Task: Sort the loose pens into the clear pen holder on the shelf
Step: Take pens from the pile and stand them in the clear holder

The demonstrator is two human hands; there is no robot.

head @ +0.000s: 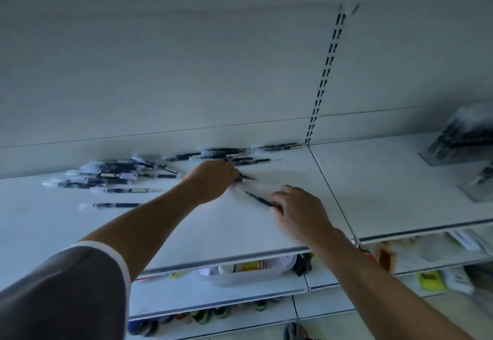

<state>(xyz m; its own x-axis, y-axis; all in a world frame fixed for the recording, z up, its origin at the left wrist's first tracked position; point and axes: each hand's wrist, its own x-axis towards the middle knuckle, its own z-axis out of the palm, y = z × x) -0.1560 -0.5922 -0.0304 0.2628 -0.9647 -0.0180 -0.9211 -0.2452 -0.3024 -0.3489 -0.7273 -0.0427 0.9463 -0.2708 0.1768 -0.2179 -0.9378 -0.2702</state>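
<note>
Shelf [186, 233]: left hand [213, 180] pinches pen [247, 177], right hand [300, 213] second pen [258, 199]; labels [108, 175] blurred.

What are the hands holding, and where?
The right hand pinches a black pen by one end. The left hand grips a second pen, only its end showing.

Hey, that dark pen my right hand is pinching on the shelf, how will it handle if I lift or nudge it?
The dark pen looks thin and straight, so it is probably stiff and light; the right hand pinches just one end. Its slim, round-looking barrel on the smooth flat shelf would likely roll or slide if nudged.
</note>
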